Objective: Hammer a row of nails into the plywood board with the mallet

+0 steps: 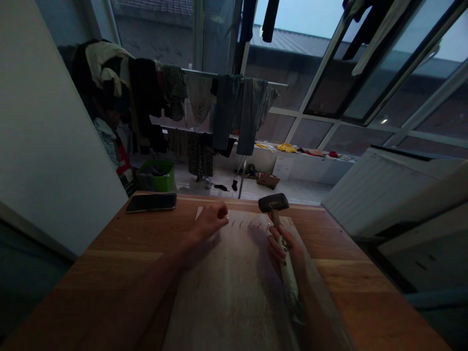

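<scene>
A pale wooden board (226, 282) lies on the table. Several thin nails (250, 224) stand in a row across its far part, some of them leaning. Beside the left end of that row, my left hand (211, 220) is closed in a pinch, and a small glint of a nail (227, 219) shows at its fingertips; most of that nail is hidden. My right hand (288, 248) is wrapped round the handle of a hammer (273, 203). Its dark head is raised over the board's far right corner, and the light, worn grip runs back toward me.
A dark phone (151, 202) lies at the table's (120, 263) far left corner. Past the far edge stand a drying rack (234, 74) hung with clothes and a green basket (163, 178). A white panelled cabinet (387, 185) is to the right, with windows behind.
</scene>
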`<action>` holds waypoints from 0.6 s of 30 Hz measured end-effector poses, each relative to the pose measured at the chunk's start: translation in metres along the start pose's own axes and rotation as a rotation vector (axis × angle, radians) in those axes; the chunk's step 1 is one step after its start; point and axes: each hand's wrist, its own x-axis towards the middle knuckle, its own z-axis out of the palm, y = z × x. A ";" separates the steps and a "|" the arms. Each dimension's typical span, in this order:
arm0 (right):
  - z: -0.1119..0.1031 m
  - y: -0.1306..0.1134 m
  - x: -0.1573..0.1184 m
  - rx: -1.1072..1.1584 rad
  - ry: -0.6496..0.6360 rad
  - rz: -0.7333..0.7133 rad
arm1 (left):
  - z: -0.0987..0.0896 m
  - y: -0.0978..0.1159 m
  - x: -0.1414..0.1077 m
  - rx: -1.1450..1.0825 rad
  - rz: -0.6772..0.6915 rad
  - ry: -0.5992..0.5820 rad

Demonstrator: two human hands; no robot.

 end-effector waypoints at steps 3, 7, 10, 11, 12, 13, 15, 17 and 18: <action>0.000 0.000 0.001 -0.005 0.004 -0.014 | -0.001 -0.036 0.006 -0.182 -0.083 0.095; 0.002 0.001 0.002 -0.001 0.016 -0.039 | 0.003 -0.053 0.001 -0.254 -0.012 0.007; 0.007 0.005 0.002 -0.011 0.014 -0.045 | 0.004 -0.053 -0.001 -0.272 0.025 -0.047; 0.010 0.007 0.002 -0.018 0.012 -0.049 | 0.003 -0.052 -0.002 -0.278 0.028 -0.049; 0.012 0.010 0.003 -0.026 0.011 -0.057 | 0.003 -0.052 -0.002 -0.283 0.030 -0.049; 0.015 0.013 0.003 -0.036 0.010 -0.066 | 0.002 -0.053 -0.002 -0.286 0.031 -0.051; 0.021 0.018 0.003 -0.063 0.009 -0.080 | 0.002 -0.054 -0.002 -0.284 0.035 -0.052; 0.027 0.022 0.003 -0.094 0.010 -0.086 | 0.002 -0.054 -0.002 -0.273 0.045 -0.040; 0.031 0.023 0.003 -0.110 0.011 -0.085 | 0.002 -0.054 -0.002 -0.266 0.050 -0.034</action>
